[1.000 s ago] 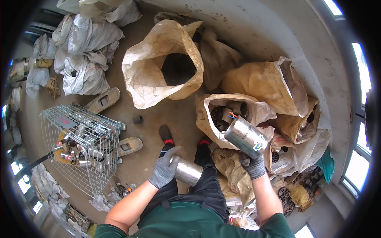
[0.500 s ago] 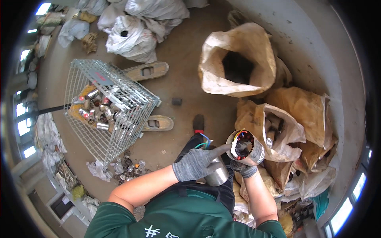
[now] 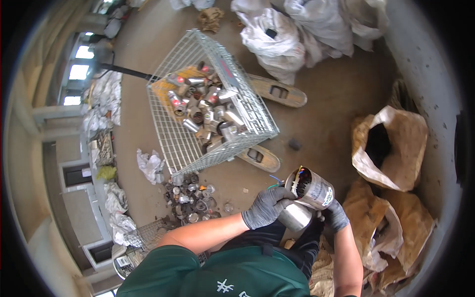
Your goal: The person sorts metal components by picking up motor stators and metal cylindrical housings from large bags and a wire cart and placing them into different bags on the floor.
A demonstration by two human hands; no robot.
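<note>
Grasping a plain silver cylinder (image 3: 295,218), the gloved left hand (image 3: 267,207) sits beside the gloved right hand (image 3: 336,216), which grips an open-ended metal cylinder (image 3: 320,192) with a dark core; whether the left fingertips touch its rim, I cannot tell. Both cylinders are close together, in front of the green shirt (image 3: 237,270). Blue and green wires (image 3: 275,182) stick out at the left hand's 1 o'clock. From the hands, tan sacks (image 3: 363,210) crowd 3 o'clock, scrap pieces (image 3: 190,200) lie on the floor (image 3: 232,180) at 9, a small dark cylinder (image 3: 294,144) lies at 12, an open tan sack (image 3: 410,153) stands at 2, a wire cage (image 3: 170,141) full of metal cylinders (image 3: 213,94) fills 10 to 11, and bulging white sacks (image 3: 277,54) stand farthest, around 12.
</note>
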